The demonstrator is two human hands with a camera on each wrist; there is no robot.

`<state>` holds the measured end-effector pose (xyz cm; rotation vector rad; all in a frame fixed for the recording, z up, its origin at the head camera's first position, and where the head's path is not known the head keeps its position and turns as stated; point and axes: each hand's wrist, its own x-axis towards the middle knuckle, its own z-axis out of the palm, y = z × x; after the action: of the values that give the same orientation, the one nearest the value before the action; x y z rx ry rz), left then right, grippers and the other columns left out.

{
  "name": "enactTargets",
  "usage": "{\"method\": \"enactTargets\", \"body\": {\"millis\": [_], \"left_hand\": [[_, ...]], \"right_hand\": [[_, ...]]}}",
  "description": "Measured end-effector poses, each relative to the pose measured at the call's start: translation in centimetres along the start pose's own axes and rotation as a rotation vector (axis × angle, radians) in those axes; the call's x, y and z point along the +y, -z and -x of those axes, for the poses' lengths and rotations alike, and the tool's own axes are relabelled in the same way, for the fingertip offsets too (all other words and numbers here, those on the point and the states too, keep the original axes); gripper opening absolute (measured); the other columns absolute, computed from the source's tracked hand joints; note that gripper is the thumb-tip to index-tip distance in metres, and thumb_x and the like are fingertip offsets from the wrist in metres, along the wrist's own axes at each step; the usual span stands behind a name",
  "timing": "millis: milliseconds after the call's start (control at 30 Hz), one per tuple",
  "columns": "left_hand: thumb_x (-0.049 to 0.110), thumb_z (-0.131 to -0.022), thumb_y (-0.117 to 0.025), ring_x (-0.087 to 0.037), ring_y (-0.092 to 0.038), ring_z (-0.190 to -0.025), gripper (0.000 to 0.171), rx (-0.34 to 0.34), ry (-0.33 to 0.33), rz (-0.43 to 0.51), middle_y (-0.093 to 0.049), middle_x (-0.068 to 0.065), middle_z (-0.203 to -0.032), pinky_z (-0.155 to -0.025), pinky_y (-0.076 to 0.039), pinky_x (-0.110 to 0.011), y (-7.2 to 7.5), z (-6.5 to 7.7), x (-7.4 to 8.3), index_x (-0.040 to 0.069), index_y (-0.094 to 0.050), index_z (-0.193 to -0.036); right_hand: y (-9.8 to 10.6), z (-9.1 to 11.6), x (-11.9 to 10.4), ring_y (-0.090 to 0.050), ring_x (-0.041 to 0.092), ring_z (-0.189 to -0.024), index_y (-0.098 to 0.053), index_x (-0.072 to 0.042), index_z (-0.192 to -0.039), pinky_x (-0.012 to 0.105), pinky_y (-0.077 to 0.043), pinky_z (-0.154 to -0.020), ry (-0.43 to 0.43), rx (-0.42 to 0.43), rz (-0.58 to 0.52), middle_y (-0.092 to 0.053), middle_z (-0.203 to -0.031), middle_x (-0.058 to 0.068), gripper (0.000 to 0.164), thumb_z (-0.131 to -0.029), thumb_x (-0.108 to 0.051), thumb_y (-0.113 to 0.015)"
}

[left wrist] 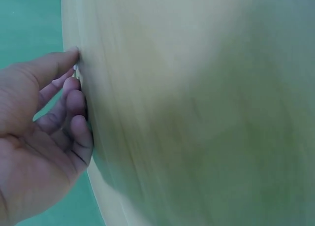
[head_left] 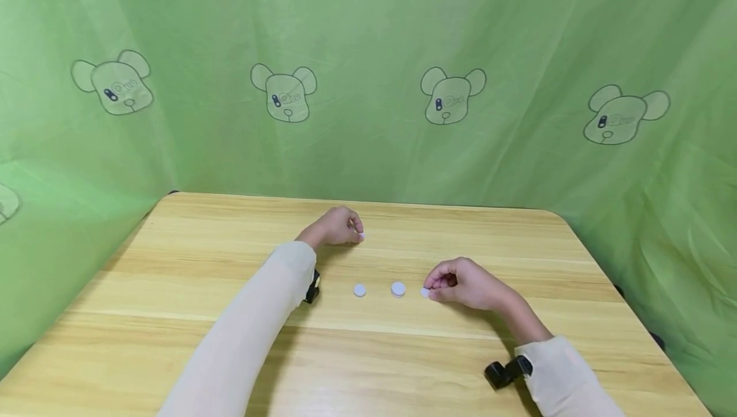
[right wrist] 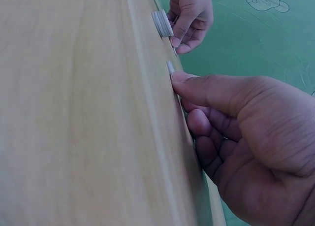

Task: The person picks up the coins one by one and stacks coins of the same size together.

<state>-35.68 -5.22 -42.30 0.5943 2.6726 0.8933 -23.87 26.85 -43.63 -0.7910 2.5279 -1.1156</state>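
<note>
At the far middle of the table, my left hand (head_left: 341,225) pinches a small white disc (head_left: 362,236) between thumb and fingers, low over the wood. My right hand (head_left: 467,284) holds another white disc (head_left: 425,292) by its edge, thumb against fingers; in the right wrist view this disc (right wrist: 170,67) stands out past the thumb tip. Just left of it is a short stack of white discs (head_left: 398,289), whose layers (right wrist: 162,24) show side-on in the right wrist view. Further left lies one more white disc (head_left: 359,290). Fingers mostly hide the left disc in the left wrist view.
The light wooden table (head_left: 190,244) has rounded far corners. A green curtain (head_left: 368,155) printed with bear-head outlines hangs behind it and at both sides. A black wrist camera (head_left: 507,372) sits at the right sleeve and another (head_left: 313,288) at the left.
</note>
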Motion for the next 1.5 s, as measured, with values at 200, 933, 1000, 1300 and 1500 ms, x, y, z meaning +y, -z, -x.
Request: {"method": "enactTargets", "body": {"millis": [200, 933, 1000, 1300, 1500], "left_hand": [[0.018, -0.094, -0.076, -0.017, -0.056, -0.089, 0.011, -0.018, 0.024, 0.014, -0.066, -0.002, -0.096, -0.086, -0.049, -0.033, -0.1, -0.1, 0.4, 0.010, -0.070, -0.099], [0.009, -0.093, -0.076, -0.014, -0.060, -0.085, 0.009, 0.084, -0.086, -0.010, -0.066, -0.002, -0.090, -0.083, -0.052, -0.027, -0.8, 0.1, 0.3, 0.005, -0.069, -0.096], [0.009, -0.093, -0.076, -0.014, -0.061, -0.085, 0.007, 0.093, -0.088, 0.005, -0.067, -0.002, -0.090, -0.083, -0.053, -0.027, -0.8, 0.3, 0.2, 0.005, -0.070, -0.095], [0.004, -0.093, -0.073, -0.015, -0.061, -0.080, 0.004, 0.115, -0.042, 0.162, -0.067, -0.004, -0.089, -0.074, -0.053, -0.026, -0.6, 1.1, -0.2, 0.004, -0.071, -0.096], [-0.001, -0.093, -0.067, -0.019, -0.064, -0.078, 0.008, 0.113, 0.023, 0.400, -0.066, -0.010, -0.091, -0.068, -0.057, -0.028, -0.6, 1.5, -0.2, 0.000, -0.069, -0.100]], "right_hand": [[0.0, 0.0, 0.0, -0.061, 0.015, -0.082, -0.075, -0.012, -0.100, 0.024, -0.053, -0.072, -0.005, 0.003, 0.002, -0.069, -0.090, 0.001, 0.010, -0.091, -0.011, -0.078], [0.0, 0.1, -0.3, -0.060, 0.017, -0.081, -0.074, -0.010, -0.100, 0.024, -0.053, -0.071, -0.017, -0.006, -0.022, -0.068, -0.089, 0.003, 0.009, -0.091, -0.009, -0.077], [0.0, 0.1, -0.3, -0.060, 0.017, -0.082, -0.074, -0.010, -0.100, 0.024, -0.053, -0.072, -0.014, -0.006, -0.021, -0.068, -0.090, 0.003, 0.009, -0.091, -0.009, -0.077], [0.0, 0.1, -0.1, -0.059, 0.016, -0.081, -0.074, -0.010, -0.100, 0.024, -0.052, -0.071, -0.009, -0.006, -0.017, -0.068, -0.090, 0.003, 0.010, -0.091, -0.009, -0.078], [-0.1, 0.0, 0.1, -0.059, 0.016, -0.082, -0.074, -0.010, -0.100, 0.024, -0.052, -0.072, -0.003, 0.001, -0.012, -0.068, -0.090, 0.002, 0.010, -0.091, -0.010, -0.078]]}}
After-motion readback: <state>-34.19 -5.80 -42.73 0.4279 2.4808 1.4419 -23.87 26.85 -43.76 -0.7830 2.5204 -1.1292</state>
